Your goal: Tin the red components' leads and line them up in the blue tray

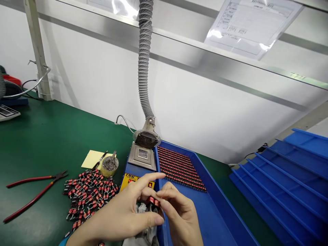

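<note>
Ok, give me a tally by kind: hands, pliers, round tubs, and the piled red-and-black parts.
Hands: 2, left hand and right hand
Pliers: 1
Round tub: 1
Piled red-and-black parts: overlapping, can't count
Total counted: 4

I hold one small component, red with black parts, its red faces showing toward me, between my left hand and right hand, which partly hide it.
</note>
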{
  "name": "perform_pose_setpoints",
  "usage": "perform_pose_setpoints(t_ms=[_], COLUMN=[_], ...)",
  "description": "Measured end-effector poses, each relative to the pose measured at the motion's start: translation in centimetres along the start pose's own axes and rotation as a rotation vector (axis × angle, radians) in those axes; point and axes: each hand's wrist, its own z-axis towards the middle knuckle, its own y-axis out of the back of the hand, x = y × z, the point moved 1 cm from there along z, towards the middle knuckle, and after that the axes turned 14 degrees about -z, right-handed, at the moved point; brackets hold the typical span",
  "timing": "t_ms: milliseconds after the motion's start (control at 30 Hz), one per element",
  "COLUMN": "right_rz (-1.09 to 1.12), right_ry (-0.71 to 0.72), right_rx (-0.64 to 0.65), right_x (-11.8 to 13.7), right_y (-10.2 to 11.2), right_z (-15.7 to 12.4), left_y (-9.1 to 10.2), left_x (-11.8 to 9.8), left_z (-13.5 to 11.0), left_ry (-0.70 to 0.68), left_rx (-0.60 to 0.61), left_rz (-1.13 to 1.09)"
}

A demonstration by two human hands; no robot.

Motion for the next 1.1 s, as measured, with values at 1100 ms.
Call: perform_pose_setpoints(t_ms=[1100], right_rz=[-0.023], right_ry=[0.061], right_rx=[-0.107], right_x=[-0.2], right_y=[-0.7], right_z=[-0.4], left_y=[-0.3], left_x=[-0.6], left_z=[-0.5], left_ry=[-0.012], left_rx=[-0.003], left_rz=[0.135])
